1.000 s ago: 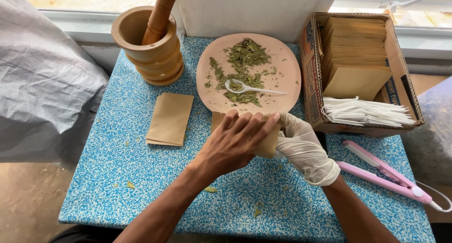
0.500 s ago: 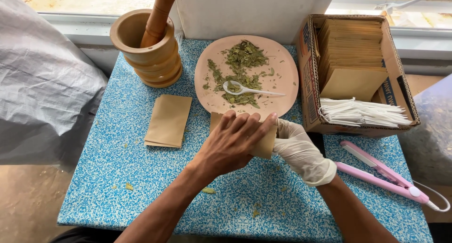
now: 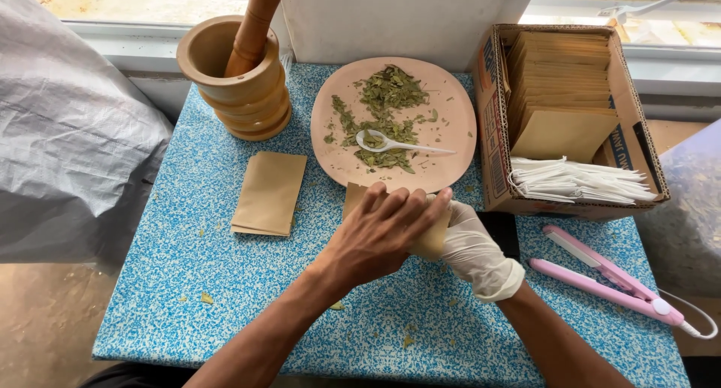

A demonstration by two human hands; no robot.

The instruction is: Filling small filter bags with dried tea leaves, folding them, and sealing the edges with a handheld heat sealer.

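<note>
The bare left hand (image 3: pixel 379 234) and white-gloved right hand (image 3: pixel 469 241) are both gripping a small brown paper sachet (image 3: pixel 432 241), lying just near of the round pink plate (image 3: pixel 451 144) of crushed green leaves (image 3: pixel 387 95).

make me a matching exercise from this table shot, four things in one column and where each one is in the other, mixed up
Things:
1. white spoon
2. wooden pestle
3. pink hair straightener
4. stack of brown paper pouches

Places:
A. standing in the wooden mortar
B. packed upright in the cardboard box
C. lying on the pink plate among dried leaves
D. flat on the blue speckled table, right of the gloved right hand

Pairs: 1-C, 2-A, 3-D, 4-B
</note>
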